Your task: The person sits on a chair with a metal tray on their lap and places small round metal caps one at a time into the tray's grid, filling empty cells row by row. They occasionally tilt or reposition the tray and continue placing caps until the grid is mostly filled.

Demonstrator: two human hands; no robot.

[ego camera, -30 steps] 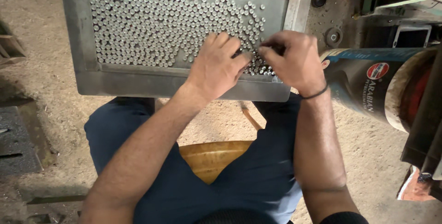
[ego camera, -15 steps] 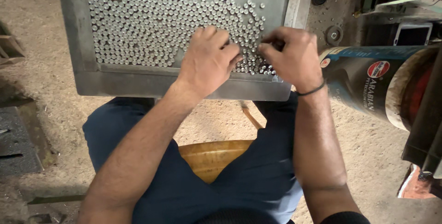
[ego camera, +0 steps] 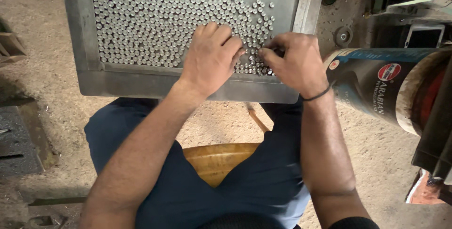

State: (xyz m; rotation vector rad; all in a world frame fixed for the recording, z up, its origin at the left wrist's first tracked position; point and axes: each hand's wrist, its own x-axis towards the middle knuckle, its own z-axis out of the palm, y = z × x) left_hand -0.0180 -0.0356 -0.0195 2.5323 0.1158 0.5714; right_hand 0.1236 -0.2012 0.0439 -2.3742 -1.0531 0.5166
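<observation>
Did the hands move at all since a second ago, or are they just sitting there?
Barely. The left hand slid slightly left and up over the small metal cylinders, palm down. The right hand stayed at the tray's lower right corner, fingertips pinched among the pieces. Nothing was clearly picked up or let go. The tray, wooden stool and dark drum stayed put.

A shallow grey metal tray (ego camera: 89,64) lies flat across the seated person's knees, its raised rim framing the bed. Small silver metal pins (ego camera: 141,26) stand upright in it, packed in close rows over the left and middle, looser and scattered toward the upper right corner. Bare tray floor shows at the right edge.
</observation>
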